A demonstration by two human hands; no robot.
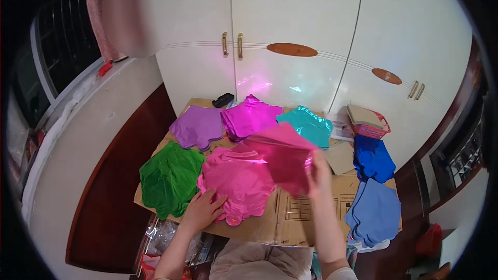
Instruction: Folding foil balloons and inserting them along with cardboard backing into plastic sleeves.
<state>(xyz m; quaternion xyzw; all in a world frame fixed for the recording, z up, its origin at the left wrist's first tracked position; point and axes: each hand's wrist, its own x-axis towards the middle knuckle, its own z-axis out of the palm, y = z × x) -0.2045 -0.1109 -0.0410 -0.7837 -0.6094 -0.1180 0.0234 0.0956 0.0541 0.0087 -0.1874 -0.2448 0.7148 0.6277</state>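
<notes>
My right hand point(319, 173) grips the edge of a flat pink foil balloon point(288, 158), lifted and tilted over the cardboard. Its left part overlaps a stack of similar pink foil balloons point(241, 181) in the middle. My left hand point(205, 211) lies with fingers spread on the near left edge of that stack. Left of it is a green foil stack point(172, 179), whose right side touches the pink one. Farther back lie a matte purple stack point(197, 126), a shiny magenta stack point(251, 116) and a teal stack point(307, 126).
Cardboard point(295, 223) covers the work surface. At its right edge lie a dark blue foil stack point(373, 158) and a grey-blue stack point(374, 212). A pink basket point(371, 129) and a black object point(223, 100) sit toward the back. White cabinet doors point(290, 15) rise behind.
</notes>
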